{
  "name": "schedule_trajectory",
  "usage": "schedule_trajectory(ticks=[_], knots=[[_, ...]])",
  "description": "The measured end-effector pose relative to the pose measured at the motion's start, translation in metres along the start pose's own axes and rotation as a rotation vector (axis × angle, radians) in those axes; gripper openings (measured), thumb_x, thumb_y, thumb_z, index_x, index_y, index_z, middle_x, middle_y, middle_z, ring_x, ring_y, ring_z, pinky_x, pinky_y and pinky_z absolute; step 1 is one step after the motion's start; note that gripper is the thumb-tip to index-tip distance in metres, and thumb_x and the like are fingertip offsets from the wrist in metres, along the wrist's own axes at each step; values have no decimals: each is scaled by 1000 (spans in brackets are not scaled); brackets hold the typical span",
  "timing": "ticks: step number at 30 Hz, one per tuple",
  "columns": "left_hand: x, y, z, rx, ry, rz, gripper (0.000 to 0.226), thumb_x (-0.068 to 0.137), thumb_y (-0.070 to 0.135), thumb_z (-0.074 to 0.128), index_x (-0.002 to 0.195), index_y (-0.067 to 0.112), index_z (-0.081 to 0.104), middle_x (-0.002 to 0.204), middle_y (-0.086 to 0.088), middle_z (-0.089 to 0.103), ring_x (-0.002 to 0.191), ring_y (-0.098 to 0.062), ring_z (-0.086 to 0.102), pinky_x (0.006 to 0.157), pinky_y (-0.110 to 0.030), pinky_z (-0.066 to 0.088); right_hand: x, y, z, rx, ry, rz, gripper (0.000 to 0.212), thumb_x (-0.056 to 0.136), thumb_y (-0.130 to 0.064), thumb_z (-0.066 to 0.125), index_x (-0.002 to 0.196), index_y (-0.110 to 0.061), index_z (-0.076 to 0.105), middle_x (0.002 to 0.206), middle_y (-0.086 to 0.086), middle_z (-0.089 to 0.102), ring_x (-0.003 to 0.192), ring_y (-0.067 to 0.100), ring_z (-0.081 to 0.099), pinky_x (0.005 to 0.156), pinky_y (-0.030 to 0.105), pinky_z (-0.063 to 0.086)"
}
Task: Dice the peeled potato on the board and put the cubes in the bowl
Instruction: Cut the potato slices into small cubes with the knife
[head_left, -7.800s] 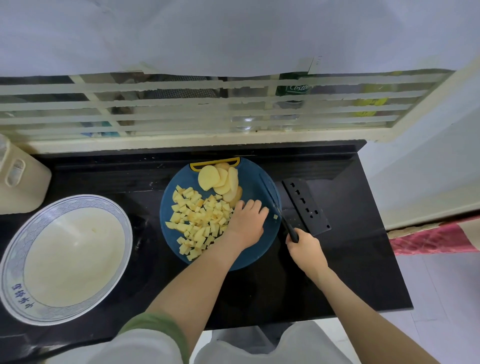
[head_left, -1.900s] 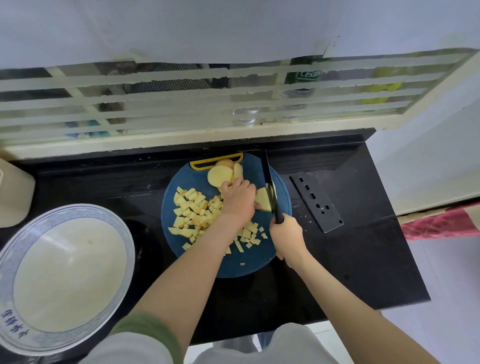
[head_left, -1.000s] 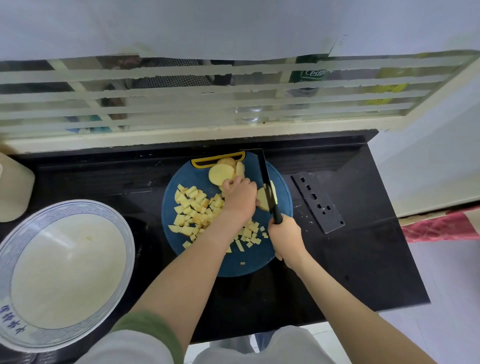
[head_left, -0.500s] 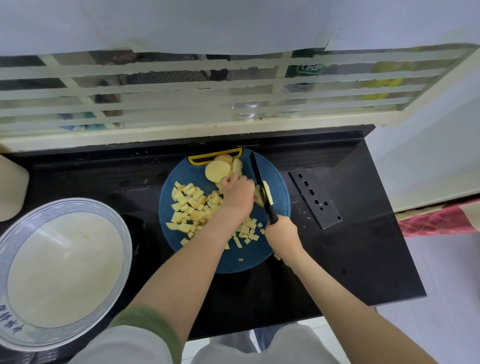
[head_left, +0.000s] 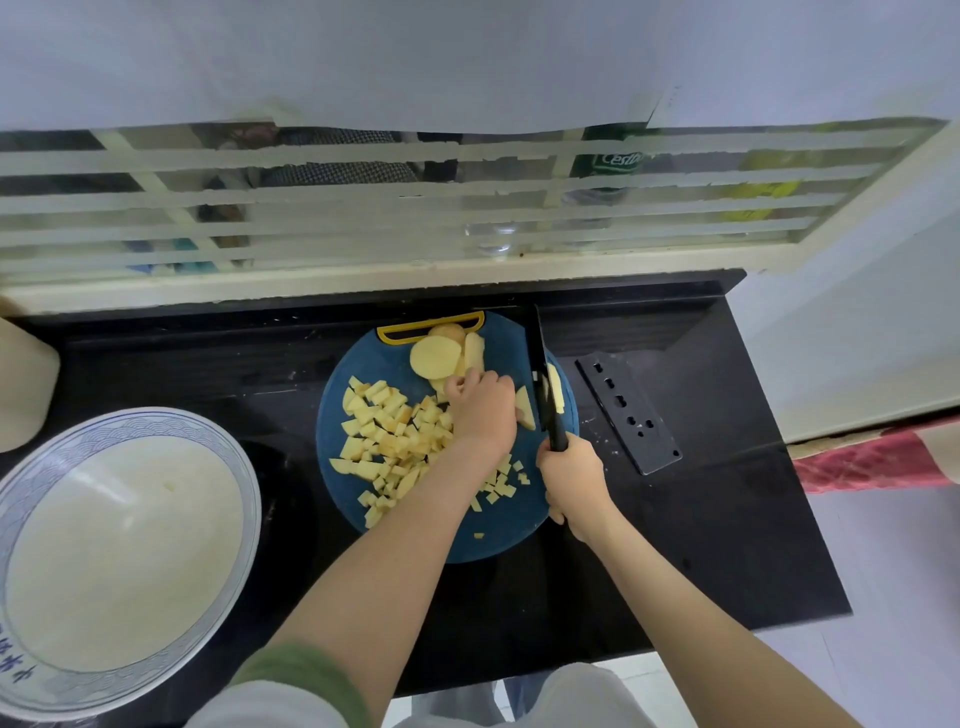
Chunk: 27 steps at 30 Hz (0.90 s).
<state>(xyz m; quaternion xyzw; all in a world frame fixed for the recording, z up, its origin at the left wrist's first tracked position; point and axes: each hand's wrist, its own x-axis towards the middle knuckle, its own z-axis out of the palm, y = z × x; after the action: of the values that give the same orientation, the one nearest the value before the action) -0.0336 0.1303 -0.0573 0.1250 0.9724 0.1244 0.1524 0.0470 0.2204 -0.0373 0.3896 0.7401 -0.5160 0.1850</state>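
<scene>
A round blue cutting board (head_left: 498, 535) lies on the black counter. A heap of potato cubes (head_left: 387, 431) covers its left half, and round potato slices (head_left: 435, 357) lean near its yellow handle. My left hand (head_left: 483, 410) curls over a potato piece (head_left: 524, 408) at the board's right side. My right hand (head_left: 574, 475) grips the black knife (head_left: 543, 384), whose blade stands in the potato with a cut strip (head_left: 556, 387) to its right. The white bowl with a blue rim (head_left: 31, 493) sits at the left and holds only a tiny scrap.
A black knife sheath (head_left: 628, 413) lies on the counter to the right of the board. A cream container (head_left: 26, 384) stands at the far left edge. A barred window ledge (head_left: 363, 283) runs behind the counter. The counter ends on the right above a tiled floor.
The knife blade has shifted slightly along the potato piece under my left hand, and another strip lies to its right. More small cubes lie on the board's near side than earlier.
</scene>
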Motion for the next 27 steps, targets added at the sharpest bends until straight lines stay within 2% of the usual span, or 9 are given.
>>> schedule_trajectory(ticks=[7, 13, 21, 27], knots=[[3, 3, -2, -34, -51, -54, 16, 95, 30, 50, 101, 20, 61, 107, 4, 56, 117, -20, 38, 94, -38, 21, -10, 2, -10, -77, -53, -46, 20, 96, -15, 40, 77, -13, 46, 67, 4, 44, 50, 15, 35, 45, 28, 32], [3, 5, -6, -6, -41, -24, 14, 93, 17, 49, 99, 18, 61, 105, 2, 57, 116, -21, 39, 98, -40, 22, -7, 7, -9, -162, -68, -45, 22, 96, -14, 39, 76, -13, 46, 67, 3, 44, 53, 15, 39, 46, 27, 34], [5, 5, -8, -2, -46, -12, 14, 91, 9, 49, 99, 16, 60, 106, 0, 57, 116, -21, 40, 101, -41, 22, -2, 9, -10, -214, -78, -33, 24, 97, -13, 38, 74, -14, 45, 67, 4, 44, 56, 17, 41, 47, 27, 36], [5, 5, -9, 17, -32, 6, 27, 87, -1, 45, 102, 17, 59, 104, 1, 57, 115, -21, 41, 99, -41, 23, 5, 7, -5, -289, -72, -39, 23, 95, -8, 40, 73, -13, 47, 73, 5, 50, 61, 16, 47, 50, 25, 38]])
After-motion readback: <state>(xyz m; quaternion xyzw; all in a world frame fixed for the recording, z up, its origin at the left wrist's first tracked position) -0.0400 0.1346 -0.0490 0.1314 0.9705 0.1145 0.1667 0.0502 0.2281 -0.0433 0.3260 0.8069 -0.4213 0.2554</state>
